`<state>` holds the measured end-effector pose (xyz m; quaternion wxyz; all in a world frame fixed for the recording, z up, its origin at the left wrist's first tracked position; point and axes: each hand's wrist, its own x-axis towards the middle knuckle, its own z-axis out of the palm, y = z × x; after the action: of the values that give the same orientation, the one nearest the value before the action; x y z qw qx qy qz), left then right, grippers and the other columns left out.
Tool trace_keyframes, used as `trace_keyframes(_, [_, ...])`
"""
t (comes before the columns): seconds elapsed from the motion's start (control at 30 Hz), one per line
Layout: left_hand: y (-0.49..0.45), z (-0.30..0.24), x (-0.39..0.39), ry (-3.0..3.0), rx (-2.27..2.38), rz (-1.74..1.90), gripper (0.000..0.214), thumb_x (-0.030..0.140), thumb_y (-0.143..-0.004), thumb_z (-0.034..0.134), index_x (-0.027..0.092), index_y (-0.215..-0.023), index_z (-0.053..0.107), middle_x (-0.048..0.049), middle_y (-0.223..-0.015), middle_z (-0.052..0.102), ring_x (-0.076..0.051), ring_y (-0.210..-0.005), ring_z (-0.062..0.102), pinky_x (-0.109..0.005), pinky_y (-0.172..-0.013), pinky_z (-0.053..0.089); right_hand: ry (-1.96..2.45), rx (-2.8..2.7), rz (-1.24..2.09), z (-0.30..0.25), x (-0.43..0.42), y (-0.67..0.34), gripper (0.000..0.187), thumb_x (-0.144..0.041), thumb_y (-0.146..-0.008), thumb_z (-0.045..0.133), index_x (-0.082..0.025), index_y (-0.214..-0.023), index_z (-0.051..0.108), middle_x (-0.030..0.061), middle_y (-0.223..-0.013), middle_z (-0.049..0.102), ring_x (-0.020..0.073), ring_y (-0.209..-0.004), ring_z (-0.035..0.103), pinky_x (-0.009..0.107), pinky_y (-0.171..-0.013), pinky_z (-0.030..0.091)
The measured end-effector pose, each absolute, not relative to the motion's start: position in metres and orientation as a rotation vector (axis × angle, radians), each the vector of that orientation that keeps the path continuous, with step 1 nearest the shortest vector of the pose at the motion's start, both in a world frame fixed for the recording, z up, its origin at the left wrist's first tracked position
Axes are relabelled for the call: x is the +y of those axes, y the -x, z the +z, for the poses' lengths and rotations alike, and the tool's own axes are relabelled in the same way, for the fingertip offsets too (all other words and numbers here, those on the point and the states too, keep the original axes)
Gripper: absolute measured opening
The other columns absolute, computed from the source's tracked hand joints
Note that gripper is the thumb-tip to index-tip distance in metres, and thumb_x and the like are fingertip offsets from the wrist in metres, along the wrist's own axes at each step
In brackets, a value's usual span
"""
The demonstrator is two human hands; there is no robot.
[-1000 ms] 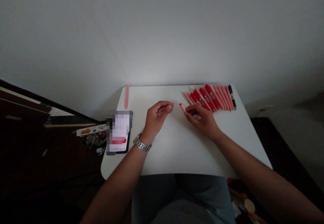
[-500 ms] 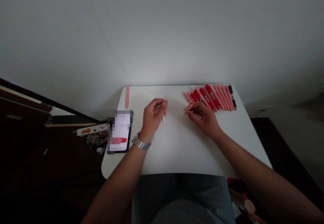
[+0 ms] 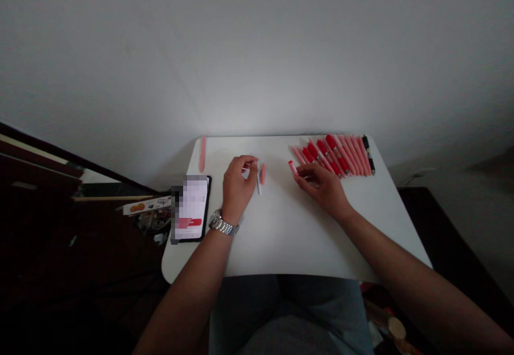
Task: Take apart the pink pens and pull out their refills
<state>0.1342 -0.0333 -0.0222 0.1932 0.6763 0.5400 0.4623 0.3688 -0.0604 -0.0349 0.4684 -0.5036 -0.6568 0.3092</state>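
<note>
- Fingers of the right hand (image 3: 324, 186) are clamped on a short pink pen piece (image 3: 292, 167). Its end pokes out toward the table's middle, just in front of the row of pens (image 3: 337, 154).
- On the left hand (image 3: 236, 183) the fingers are curled together at a thin white refill (image 3: 258, 183). Whether they pinch it or only touch it cannot be told.
- One small pink part (image 3: 263, 173) lies just beside the refill on the white table (image 3: 281, 237).
- These parts look slim and round, so they probably roll. Pinching near the ends and working low over the table seems wisest.
- Further left are a lone pink pen (image 3: 202, 153) and a phone (image 3: 193, 208) at the table's edge.
</note>
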Motion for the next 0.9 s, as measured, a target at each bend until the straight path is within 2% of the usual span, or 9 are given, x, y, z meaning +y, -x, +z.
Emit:
trace_keyframes(0.17, [-0.130, -0.023, -0.032, -2.019, 1.645, 1.166, 0.014, 0.023, -0.097, 0.056, 0.022, -0.106, 0.067, -0.0078, -0.107, 0.068, -0.021, -0.093, 0.064, -0.038, -0.087, 0.051, 1.232, -1.618, 0.776, -0.035, -0.061, -0.370, 0.034, -0.054, -0.089, 0.069, -0.022, -0.099, 0.062, 0.0063, -0.092, 0.075, 0.0206, -0.082, 0.075, 0.038, -0.079, 0.064])
trace_keyframes(0.43, [-0.125, -0.032, -0.029, -2.185, 1.685, 1.068, 0.018, 0.021, -0.093, 0.060, 0.023, -0.109, 0.068, -0.0083, -0.106, 0.067, -0.026, -0.097, 0.063, -0.044, -0.092, 0.048, 1.231, -1.589, 0.799, -0.037, -0.060, -0.370, 0.035, -0.053, -0.088, 0.070, -0.022, -0.102, 0.058, 0.0065, -0.094, 0.075, 0.0194, -0.082, 0.074, 0.036, -0.076, 0.064])
trace_keyframes(0.9, [-0.123, -0.034, -0.026, -2.245, 1.650, 1.032, 0.018, 0.021, -0.093, 0.058, 0.024, -0.105, 0.072, -0.0081, -0.109, 0.070, -0.027, -0.099, 0.063, -0.044, -0.091, 0.048, 1.247, -1.593, 0.778, -0.037, -0.059, -0.370, 0.035, -0.053, -0.088, 0.069, -0.023, -0.103, 0.059, 0.0055, -0.093, 0.074, 0.0203, -0.083, 0.074, 0.037, -0.076, 0.065])
